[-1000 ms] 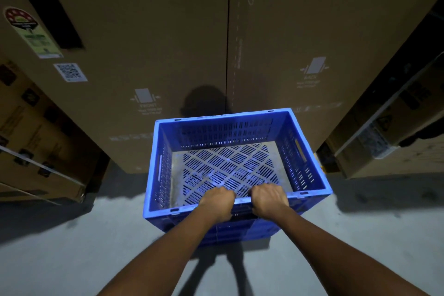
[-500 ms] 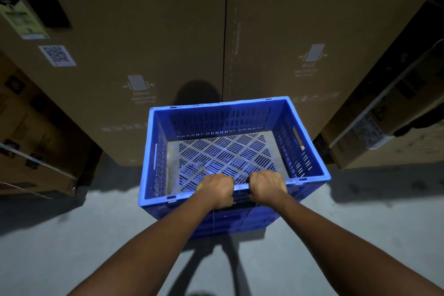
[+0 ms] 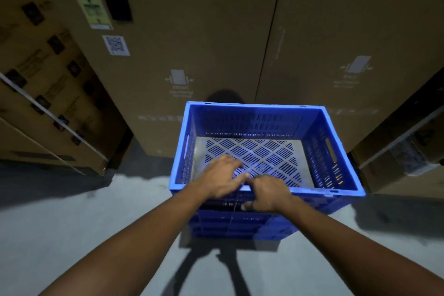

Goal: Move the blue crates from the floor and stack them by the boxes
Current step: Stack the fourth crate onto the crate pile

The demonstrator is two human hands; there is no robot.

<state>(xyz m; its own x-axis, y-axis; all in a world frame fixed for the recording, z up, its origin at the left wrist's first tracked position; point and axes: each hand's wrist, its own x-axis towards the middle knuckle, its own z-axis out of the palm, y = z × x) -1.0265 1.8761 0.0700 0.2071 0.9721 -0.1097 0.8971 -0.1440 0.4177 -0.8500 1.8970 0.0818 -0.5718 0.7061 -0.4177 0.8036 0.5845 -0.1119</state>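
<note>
- I see two tall cardboard boxes (image 3: 192, 31) side by side across the back, with a seam between them and "FRONT" printed on the left one.
- The grey concrete floor (image 3: 96, 223) runs below them.
- The blue crate (image 3: 312, 132) sits in front of that seam, its far wall close to the boxes. It is slotted and holds nothing. I cannot tell whether its base rests on the floor.
- Strapped cartons (image 3: 48, 103) lean at the left, and another carton (image 3: 396, 151) stands at the right.
- My right hand (image 3: 270, 196) clenches the crate's near rim, with the thumb on the outside wall.
- My left hand (image 3: 223, 176) lies just beside it, fingers loosely stretched over the rim and not gripping.
- A QR label (image 3: 116, 45) sits on the left tall box.
</note>
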